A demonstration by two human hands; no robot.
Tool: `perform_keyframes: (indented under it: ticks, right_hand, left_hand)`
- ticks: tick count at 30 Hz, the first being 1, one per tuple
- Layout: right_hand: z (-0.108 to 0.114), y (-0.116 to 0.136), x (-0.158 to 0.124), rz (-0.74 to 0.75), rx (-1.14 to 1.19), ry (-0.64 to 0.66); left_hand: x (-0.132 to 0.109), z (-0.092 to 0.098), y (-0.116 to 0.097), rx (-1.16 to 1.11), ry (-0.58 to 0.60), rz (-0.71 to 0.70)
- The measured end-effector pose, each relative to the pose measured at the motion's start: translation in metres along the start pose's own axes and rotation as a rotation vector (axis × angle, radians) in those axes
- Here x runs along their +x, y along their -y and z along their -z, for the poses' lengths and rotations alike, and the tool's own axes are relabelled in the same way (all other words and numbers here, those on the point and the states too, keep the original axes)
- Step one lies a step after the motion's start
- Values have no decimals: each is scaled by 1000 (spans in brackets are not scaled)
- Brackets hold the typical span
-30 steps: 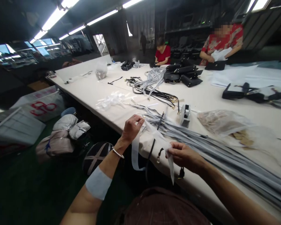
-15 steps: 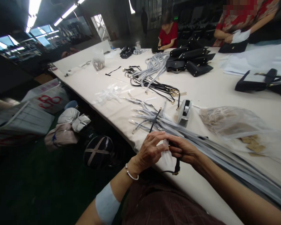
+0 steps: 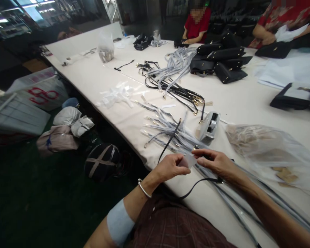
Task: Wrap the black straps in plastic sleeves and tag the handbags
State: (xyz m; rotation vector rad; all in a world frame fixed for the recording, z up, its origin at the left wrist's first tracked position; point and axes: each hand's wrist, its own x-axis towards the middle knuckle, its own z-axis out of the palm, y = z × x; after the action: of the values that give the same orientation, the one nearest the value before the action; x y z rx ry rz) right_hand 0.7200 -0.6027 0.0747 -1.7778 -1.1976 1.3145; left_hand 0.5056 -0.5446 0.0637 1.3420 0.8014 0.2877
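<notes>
A small translucent white piece of film or thin paper (image 3: 189, 161) is pinched between the thumb and fingers of my left hand (image 3: 172, 166). Facing it, my right hand (image 3: 218, 164) is closed around a black strap (image 3: 195, 188), with dark material showing under its fingers. Its fingertips come close to the white piece; whether they touch it I cannot tell. Part of the strap loops below my hands, with a buckle (image 3: 219, 179) near my right wrist. Another black strap length (image 3: 169, 142) with a metal end leans over grey-wrapped straps (image 3: 167, 127) beyond my left hand.
A tape dispenser (image 3: 209, 127) stands behind my right hand. To the right lies a clear plastic bag (image 3: 263, 141) with tan pieces. White strips (image 3: 119, 96), black straps (image 3: 175, 88) and black bags (image 3: 219, 60) lie farther back. Two people work across the table. Bundles (image 3: 59, 137) sit on the floor left.
My hands have moved apart from their overlapped position. The white piece now shows flatter between them. The buckle end of the strap has shifted right and up with my right hand. The view has tilted down.
</notes>
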Motion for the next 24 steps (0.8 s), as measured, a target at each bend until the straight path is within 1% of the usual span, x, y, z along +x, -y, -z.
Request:
perform_keyframes:
  ticks: [3, 5, 10, 12, 15, 17, 20, 22, 24]
  right_hand:
    - [-6, 7, 7, 65, -59, 73]
    - [-10, 4, 13, 77, -32, 85]
    - [-14, -10, 23, 73, 8, 31]
    - [-15, -12, 25, 81, -12, 8]
    - [-15, -14, 27, 72, -51, -23]
    - [-13, -14, 28, 62, -86, -19]
    - [-2, -11, 28, 105, -115, -13]
    - [9, -5, 25, 136, -91, -27]
    - [20, 4, 19, 113, -44, -14]
  left_hand:
    - [7, -3, 1, -36, 50, 11]
    - [11, -4, 4, -91, 38, 21]
    - [19, -6, 17, -193, -92, 84]
    - [22, -9, 19, -168, -153, 71]
    - [26, -13, 19, -60, -247, 8]
    - [27, -14, 20, 8, -295, -14]
    - [25, -11, 23, 40, -348, 17]
    - [22, -5, 27, 9, -358, 49]
    - [19, 3, 31, -35, -337, 57]
